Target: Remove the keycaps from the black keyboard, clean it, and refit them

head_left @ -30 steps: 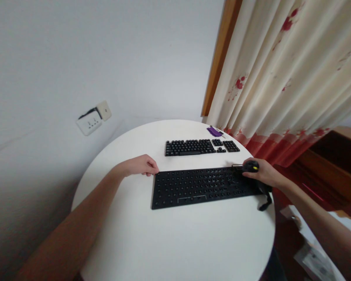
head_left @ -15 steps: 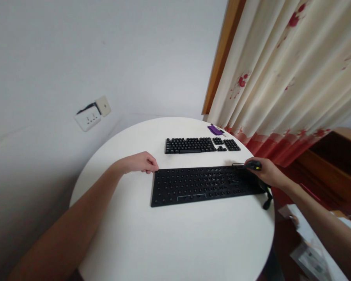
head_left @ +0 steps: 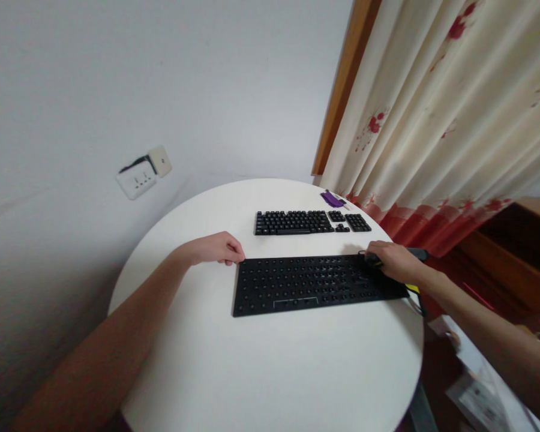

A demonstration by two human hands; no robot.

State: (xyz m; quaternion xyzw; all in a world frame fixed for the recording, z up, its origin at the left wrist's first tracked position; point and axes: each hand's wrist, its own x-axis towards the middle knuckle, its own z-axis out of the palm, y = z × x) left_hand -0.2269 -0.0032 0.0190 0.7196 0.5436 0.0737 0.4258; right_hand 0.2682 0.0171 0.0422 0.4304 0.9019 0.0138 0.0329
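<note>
A black keyboard base (head_left: 288,282) with its keycaps off lies flat on the white round table (head_left: 270,366). My left hand (head_left: 222,248) is closed, its fingertips pinching the base's far left corner. Over the base's right end, my right hand (head_left: 393,261) is wrapped round a black handheld tool (head_left: 417,254) with a yellow part and a thin cord loop. The hand covers much of it, so its exact kind is unclear. One dark end points at the right-hand keys area. Behind the base, loose black keycaps (head_left: 292,222) lie arranged in keyboard order.
A purple cloth-like item (head_left: 332,199) lies near the table's back right edge, by some small pieces. A wall socket (head_left: 136,179) is at left. The curtain (head_left: 414,120) hangs behind on the right. White papers and plastic bags (head_left: 479,399) are low at right.
My right hand has turned the black tool, so its dark end moved left and down toward the base while its other end swung up and right. My left hand keeps its place.
</note>
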